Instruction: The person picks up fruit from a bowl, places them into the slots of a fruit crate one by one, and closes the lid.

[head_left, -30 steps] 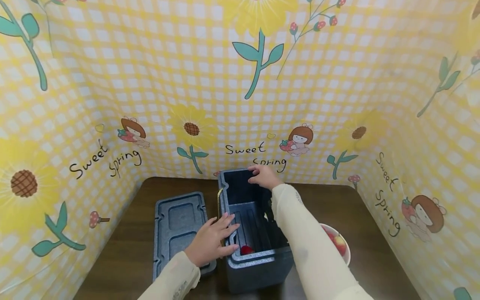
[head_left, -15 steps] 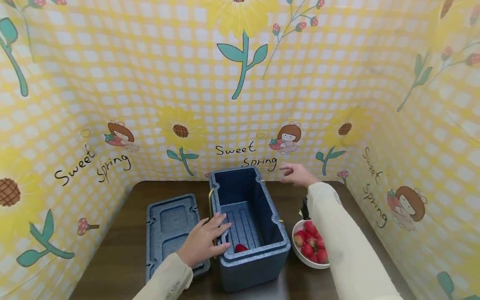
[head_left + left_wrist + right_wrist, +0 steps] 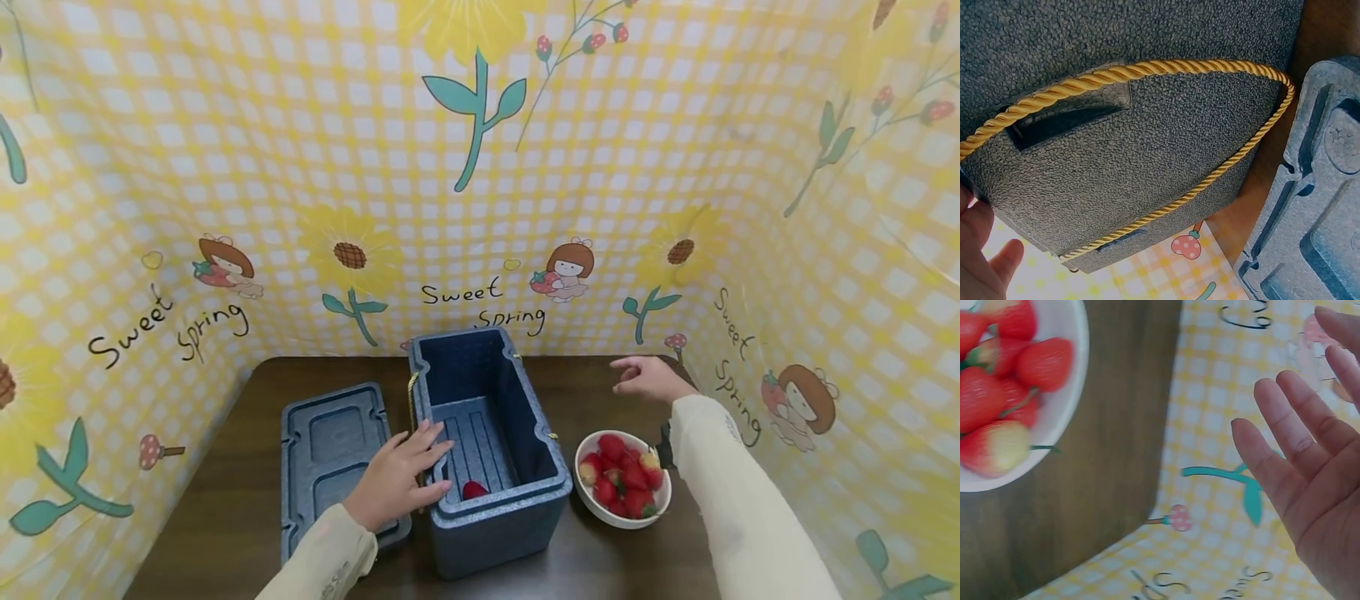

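A dark blue foam box (image 3: 498, 533) stands uncovered on the table, with one strawberry (image 3: 474, 490) on its floor at the near end. My left hand (image 3: 397, 475) rests on the box's left rim with its fingers spread. In the left wrist view a yellow twisted rope (image 3: 1210, 65) runs along the box's side near the hand. My right hand (image 3: 651, 379) hovers over the far right of the table, holding nothing; the right wrist view shows its fingers extended. Nearest to it is a white bowl (image 3: 626, 522) full of strawberries (image 3: 633, 477), a little nearer the front.
A matching blue lid (image 3: 337, 437) lies on the brown table (image 3: 225, 500) left of the box. Yellow checked cloth (image 3: 360, 125) walls in the back and both sides. The bowl stands close to the box's right side.
My right hand has moved from above the box's far right rim out to the right, uncovering the bowl. The left hand stays on the rim. The view has shifted slightly right.
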### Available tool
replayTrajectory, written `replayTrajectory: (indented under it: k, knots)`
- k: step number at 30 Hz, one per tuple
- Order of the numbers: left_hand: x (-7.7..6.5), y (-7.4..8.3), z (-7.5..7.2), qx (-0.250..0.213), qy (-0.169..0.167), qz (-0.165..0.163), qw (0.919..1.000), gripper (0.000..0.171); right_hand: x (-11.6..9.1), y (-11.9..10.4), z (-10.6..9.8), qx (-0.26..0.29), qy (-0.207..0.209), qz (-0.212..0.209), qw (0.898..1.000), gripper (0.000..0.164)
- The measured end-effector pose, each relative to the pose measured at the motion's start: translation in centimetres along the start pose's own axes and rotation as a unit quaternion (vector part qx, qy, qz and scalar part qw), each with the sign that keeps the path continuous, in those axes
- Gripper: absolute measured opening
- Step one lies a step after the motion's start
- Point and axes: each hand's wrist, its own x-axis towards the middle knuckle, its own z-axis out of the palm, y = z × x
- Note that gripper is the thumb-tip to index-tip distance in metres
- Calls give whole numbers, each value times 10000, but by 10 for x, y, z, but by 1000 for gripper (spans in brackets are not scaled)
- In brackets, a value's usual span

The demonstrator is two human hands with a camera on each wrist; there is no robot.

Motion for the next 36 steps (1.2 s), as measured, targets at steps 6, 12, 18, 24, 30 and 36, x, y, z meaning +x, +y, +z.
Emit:
replayTrajectory:
  k: [6,12,18,24,30,36]
  knots:
    - [1,1,-3,-38,-67,7,10000,54,-17,33,20,224,64,-89,9997,46]
    - [1,3,-3,1,-107,-24,9999,54,-41,59,37,516,297,473,9971,43]
    - [0,4,-3,-27,-75,-65,9999,54,-50,74,47,559,575,700,9943,41]
    - [-1,3,-2,-19,-1,-48,10000,53,-54,92,58,207,1017,629,9926,40]
    - [-1,3,-2,-14,-26,-91,10000,53,-59,104,66,120,1471,1099,9829,49]
    - [-1,4,-3,-15,-71,-120,9999,53,-64,105,75,241,1450,1212,9817,50]
